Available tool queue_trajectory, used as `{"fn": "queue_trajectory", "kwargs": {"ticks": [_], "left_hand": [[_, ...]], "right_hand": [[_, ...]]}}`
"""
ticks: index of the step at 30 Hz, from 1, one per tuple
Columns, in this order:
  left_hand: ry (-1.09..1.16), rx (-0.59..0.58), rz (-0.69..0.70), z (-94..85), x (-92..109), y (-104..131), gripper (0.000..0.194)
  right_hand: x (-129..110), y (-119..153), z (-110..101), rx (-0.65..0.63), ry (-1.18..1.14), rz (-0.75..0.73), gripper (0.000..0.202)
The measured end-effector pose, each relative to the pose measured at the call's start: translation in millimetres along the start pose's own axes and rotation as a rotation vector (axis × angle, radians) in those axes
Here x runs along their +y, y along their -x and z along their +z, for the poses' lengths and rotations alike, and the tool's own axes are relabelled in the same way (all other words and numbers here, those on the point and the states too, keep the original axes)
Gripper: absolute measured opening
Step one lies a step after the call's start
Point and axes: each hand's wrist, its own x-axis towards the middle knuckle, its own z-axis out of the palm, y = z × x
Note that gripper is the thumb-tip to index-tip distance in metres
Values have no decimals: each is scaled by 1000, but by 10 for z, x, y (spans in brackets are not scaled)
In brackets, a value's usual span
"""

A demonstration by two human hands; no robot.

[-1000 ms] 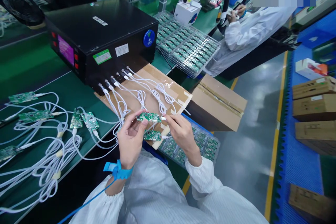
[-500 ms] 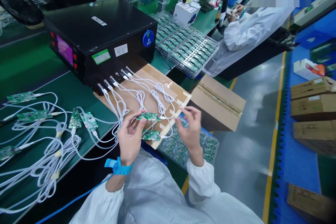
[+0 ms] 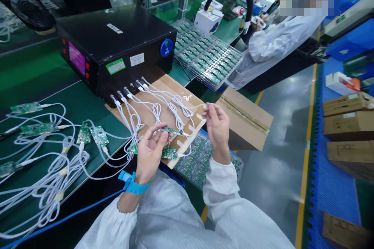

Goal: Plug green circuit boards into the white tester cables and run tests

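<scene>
Raised the right hand (image 3: 216, 124) since the earlier frame, out past the cardboard sheet (image 3: 167, 81) in front of the black box (image 3: 131, 31); pinches a white cable (image 3: 198, 106) there by its very end, probably for fine control. Tilted the green circuit board (image 3: 175, 130) too, gripping it narrowly at one end in the left hand (image 3: 149, 151), over the cardboard sheet before the black box's socketed side, likely to leave the plugged end free. Can see a second board (image 3: 171, 153) just below, by the sheet's edge farther from the black box, with cable bundles (image 3: 175, 116) coiled between, presumably against tangling. Can see more boards (image 3: 39, 128), cabled, on the table (image 3: 55, 93) beyond the black box's screen end.
</scene>
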Motion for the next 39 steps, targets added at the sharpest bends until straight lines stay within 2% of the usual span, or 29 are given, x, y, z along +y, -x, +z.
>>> {"fn": "queue_trajectory", "kwargs": {"ticks": [2, 4, 8, 16, 28, 39], "left_hand": [[25, -6, -30, 29, 1, -14, 41], [39, 3, -52, 52, -1, -38, 42], [67, 7, -80, 70, -20, -100, 43], [78, 6, -97, 97, -30, -156, 43], [152, -31, -131, 117, -20, -190, 42], [189, -68, -190, 147, 50, -253, 42]], "right_hand": [[-111, 66, 255, -166, -28, 44, 42], [-162, 167, 452, -279, -37, 90, 41], [-170, 302, 627, -367, -56, 163, 30], [-181, 297, 628, -356, -60, 137, 25], [-141, 291, 563, -414, -30, 81, 20], [-204, 232, 540, -465, -72, 69, 24]]}}
